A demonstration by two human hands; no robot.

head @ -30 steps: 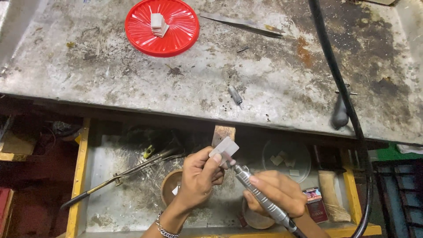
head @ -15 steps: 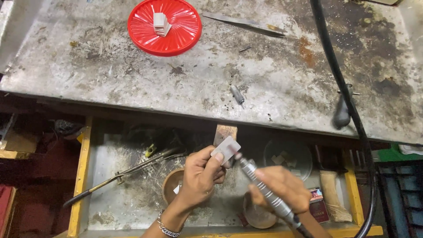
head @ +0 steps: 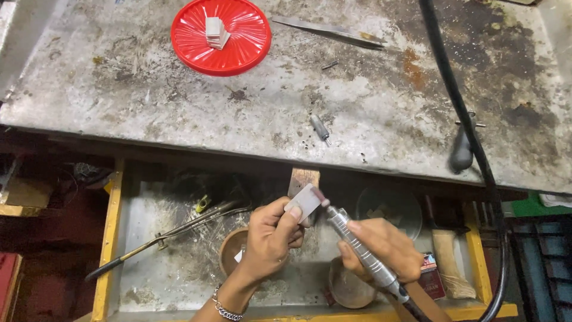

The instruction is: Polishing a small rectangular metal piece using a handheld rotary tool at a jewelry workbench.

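Note:
My left hand (head: 269, 238) pinches a small flat silver metal piece (head: 304, 200) between thumb and fingers, held against a wooden bench peg (head: 302, 177). My right hand (head: 381, 247) grips a silver rotary handpiece (head: 354, 243) like a pen; its tip touches the right edge of the metal piece. A black flexible shaft (head: 465, 119) runs from the handpiece up across the bench. Both hands hover over the open drawer tray (head: 149, 262) below the bench edge.
A red round lid (head: 244, 42) holding stacked small metal pieces (head: 214, 31) sits on the stained metal bench top (head: 179, 107). Tweezers (head: 330, 30) and a small bit (head: 320, 127) lie on it. The drawer holds pliers (head: 167, 235), small bowls (head: 229, 250) and a brush (head: 445, 262).
The view has shifted slightly. The handpiece tip has moved in closer to the metal piece's edge; my left hand keeps the piece steady at the peg.

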